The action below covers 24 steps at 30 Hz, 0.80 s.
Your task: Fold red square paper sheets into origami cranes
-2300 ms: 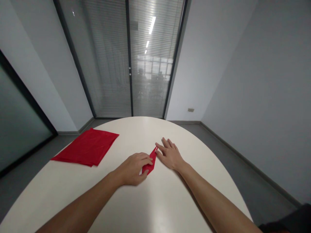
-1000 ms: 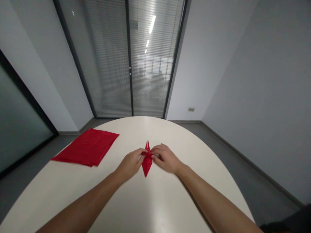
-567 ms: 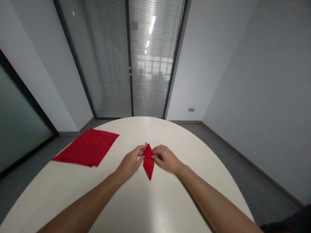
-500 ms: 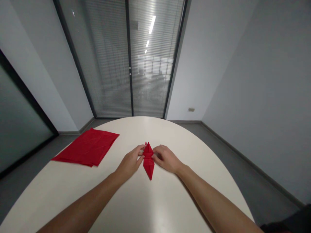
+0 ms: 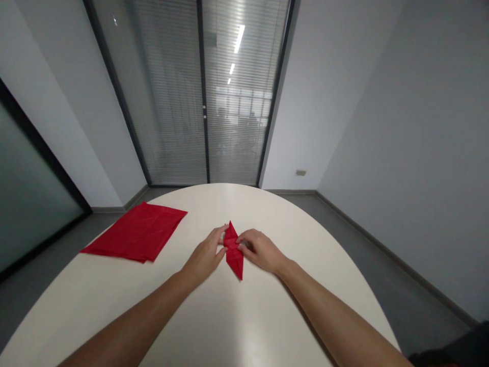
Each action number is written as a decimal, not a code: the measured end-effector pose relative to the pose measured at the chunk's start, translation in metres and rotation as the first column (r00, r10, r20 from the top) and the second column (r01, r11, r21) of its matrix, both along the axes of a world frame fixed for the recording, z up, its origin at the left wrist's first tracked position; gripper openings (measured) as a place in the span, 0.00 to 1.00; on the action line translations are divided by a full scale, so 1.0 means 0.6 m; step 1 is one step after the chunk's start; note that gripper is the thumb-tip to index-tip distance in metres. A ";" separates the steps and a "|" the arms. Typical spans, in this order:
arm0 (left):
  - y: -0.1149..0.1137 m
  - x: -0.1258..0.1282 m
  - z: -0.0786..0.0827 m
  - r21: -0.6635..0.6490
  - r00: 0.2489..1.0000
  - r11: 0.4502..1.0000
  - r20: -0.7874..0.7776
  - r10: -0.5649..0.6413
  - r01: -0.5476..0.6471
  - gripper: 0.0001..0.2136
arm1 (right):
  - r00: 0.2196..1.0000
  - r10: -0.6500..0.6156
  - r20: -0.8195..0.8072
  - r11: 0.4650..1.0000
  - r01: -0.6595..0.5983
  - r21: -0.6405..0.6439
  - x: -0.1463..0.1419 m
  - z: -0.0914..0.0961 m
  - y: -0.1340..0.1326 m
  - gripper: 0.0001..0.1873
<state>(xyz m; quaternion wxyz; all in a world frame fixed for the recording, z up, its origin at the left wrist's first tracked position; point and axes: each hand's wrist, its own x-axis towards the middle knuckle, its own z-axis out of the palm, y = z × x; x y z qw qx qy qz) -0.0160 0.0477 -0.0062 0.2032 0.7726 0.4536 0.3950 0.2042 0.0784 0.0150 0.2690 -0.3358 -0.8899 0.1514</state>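
Observation:
A piece of folded red paper (image 5: pixel 234 260), pointed at both ends and narrow at the waist, is held between my hands over the middle of the table. My left hand (image 5: pixel 206 251) grips its left edge, thumb near the waist and fingers by the upper point. From the right, my right hand (image 5: pixel 263 250) pinches the waist with bent fingers and thumb. Small tips at the upper left of the paper are partly covered by my left fingers.
Flat red paper sheets (image 5: pixel 141 232) lie in a loose stack on the left of the round white table (image 5: pixel 298 316). Beyond the table's far edge stand glass panels with blinds (image 5: pixel 171 127). A dark object (image 5: pixel 454 349) shows at the lower right corner.
The folded paper has turned slightly, its lower point swinging right and its upper point left. My right fingers now reach a little farther over its waist.

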 end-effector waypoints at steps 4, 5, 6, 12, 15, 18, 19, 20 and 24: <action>0.000 -0.003 -0.001 0.086 0.998 0.996 -0.055 0.001 0.004 0.24 | 1.000 0.008 -0.001 1.000 -0.008 0.005 -0.001 0.001 0.000 0.07; 0.000 -0.003 -0.001 0.110 0.997 0.994 -0.072 0.011 -0.003 0.23 | 1.000 0.008 -0.001 1.000 -0.008 0.005 -0.001 0.001 -0.001 0.07; 0.000 -0.004 0.000 0.131 0.996 0.991 -0.088 0.024 -0.013 0.23 | 1.000 0.007 0.000 1.000 -0.007 0.006 -0.001 0.001 -0.001 0.07; -0.002 -0.003 0.009 0.180 0.984 0.984 -0.173 0.037 -0.005 0.15 | 1.000 0.013 -0.013 1.000 -0.013 0.018 0.000 -0.004 0.003 0.08; -0.003 -0.001 0.013 0.154 0.974 0.988 -0.226 0.008 0.028 0.10 | 1.000 0.008 -0.019 1.000 -0.008 0.028 0.000 -0.007 0.005 0.08; -0.004 0.001 0.014 0.129 0.970 0.991 -0.244 0.008 0.025 0.10 | 1.000 0.002 -0.020 0.999 -0.001 0.037 0.000 -0.007 0.005 0.08; -0.004 0.001 0.014 0.119 0.970 0.993 -0.244 0.007 0.023 0.10 | 1.000 0.000 -0.019 0.999 0.001 0.039 0.000 -0.006 0.005 0.08; -0.004 0.001 0.014 0.107 0.970 0.994 -0.241 0.006 0.020 0.10 | 1.000 -0.002 -0.017 0.999 0.003 0.040 0.000 -0.006 0.005 0.08; -0.006 0.001 0.015 0.058 0.973 0.998 -0.229 0.011 0.002 0.09 | 1.000 -0.008 -0.007 0.999 0.009 0.039 0.000 -0.002 0.005 0.06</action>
